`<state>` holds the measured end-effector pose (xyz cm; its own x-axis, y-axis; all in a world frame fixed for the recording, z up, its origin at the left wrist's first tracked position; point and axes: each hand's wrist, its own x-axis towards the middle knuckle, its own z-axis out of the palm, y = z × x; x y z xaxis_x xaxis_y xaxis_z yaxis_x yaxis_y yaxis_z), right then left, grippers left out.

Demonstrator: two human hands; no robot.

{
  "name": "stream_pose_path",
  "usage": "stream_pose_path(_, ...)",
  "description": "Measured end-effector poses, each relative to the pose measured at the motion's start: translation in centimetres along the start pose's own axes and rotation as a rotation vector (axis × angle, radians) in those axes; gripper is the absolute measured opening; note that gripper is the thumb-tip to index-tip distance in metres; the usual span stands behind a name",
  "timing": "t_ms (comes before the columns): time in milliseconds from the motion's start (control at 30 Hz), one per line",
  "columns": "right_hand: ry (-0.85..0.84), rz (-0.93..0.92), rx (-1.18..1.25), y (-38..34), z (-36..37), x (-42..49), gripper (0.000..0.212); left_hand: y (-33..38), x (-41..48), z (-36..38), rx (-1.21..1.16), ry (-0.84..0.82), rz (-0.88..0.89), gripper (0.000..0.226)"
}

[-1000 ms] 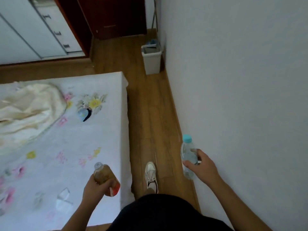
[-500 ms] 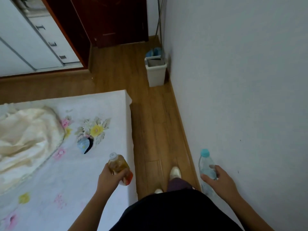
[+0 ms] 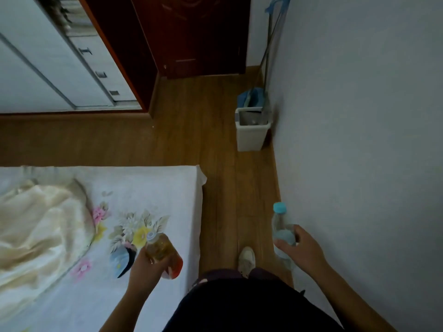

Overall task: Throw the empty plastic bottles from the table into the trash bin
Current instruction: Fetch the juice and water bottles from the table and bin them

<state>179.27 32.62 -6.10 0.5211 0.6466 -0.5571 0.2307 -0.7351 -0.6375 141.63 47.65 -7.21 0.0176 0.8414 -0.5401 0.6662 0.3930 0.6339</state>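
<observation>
Step in hand: carry leg. Both bottles are off the table and in hand; neither is binned yet.

Left hand (image 3: 146, 271) has its fingers clenched round the amber bottle (image 3: 163, 256), cap toward 11 o'clock, held over the bed (image 3: 153, 188) edge at about 7 o'clock in view. Right hand (image 3: 303, 250) has its fingers wrapped round the clear bottle (image 3: 280, 226) with the blue cap, roughly upright, at about 4 o'clock, close to the wall (image 3: 359, 116).

Bin (image 3: 251, 135) sits on the floor at 1 o'clock, tight against the wall, well apart from both hands. A mop (image 3: 254, 97) leans just behind it. The opening is uncovered; I can't tell what's inside.

One shoe (image 3: 247, 259) is forward in the aisle between bed and wall, so the person looks mid-stride toward the bin.

Next move, my read: close the gap down the aisle and get each hand over the opening before letting go. The right bottle has the straighter line. The left needs a swing across toward 1 o'clock. The opening is narrow, and the mop handle crowds the far rim, so a short drop is safer than a long toss.
</observation>
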Motion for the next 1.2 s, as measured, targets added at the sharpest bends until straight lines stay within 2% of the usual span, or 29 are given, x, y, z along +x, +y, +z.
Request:
stream_pose_path(67, -0.032, -0.059, -0.016, -4.0, -0.6, 4.1, 0.05, 1.9, 2.4, -0.6, 0.007, -0.001, -0.01, 0.026)
stream_pose_path(233, -0.084, -0.143, 0.011, -13.8, -1.7, 12.9, 0.044, 7.3, 9.1, -1.9, -0.019, 0.022, -0.019, 0.022)
stream_pose_path(400, -0.071, -0.138, -0.003, -19.9, -2.1, 21.0, 0.042, 13.4, 18.5, -2.9, -0.02, 0.019, -0.024, 0.037)
stream_pose_path(467, -0.045, -0.108, 0.001, -21.7, -2.5, 23.7, 0.045, 17.1, 22.3, -3.3, -0.015, 0.025, -0.019, 0.05)
stream_pose_path(567, 0.015, -0.056, 0.011, -23.5, -3.2, 26.9, 0.053, 22.6, 27.4, -3.8, 0.023, -0.041, 0.041, 0.052)
stream_pose_path(733, 0.109, 0.004, 0.025, -25.7, -5.3, 31.3, 0.043, 31.0, 35.9, -3.9, 0.096, -0.145, 0.103, 0.053)
stream_pose_path(833, 0.138, 0.059, 0.056, -26.5, -6.4, 34.4, 0.044, 35.6, 40.7, -2.8, 0.113, -0.19, 0.12, 0.057)
stream_pose_path(1033, 0.149, 0.12, 0.083, -29.3, -8.1, 42.9, 0.053, 44.3, 48.3, -0.2, 0.13, -0.197, 0.172, 0.05)
stream_pose_path(1200, 0.144, 0.103, 0.13, -34.2, -10.4, 51.6, 0.047, 51.0, 55.3, 0.6, 0.18, -0.174, 0.163, 0.061)
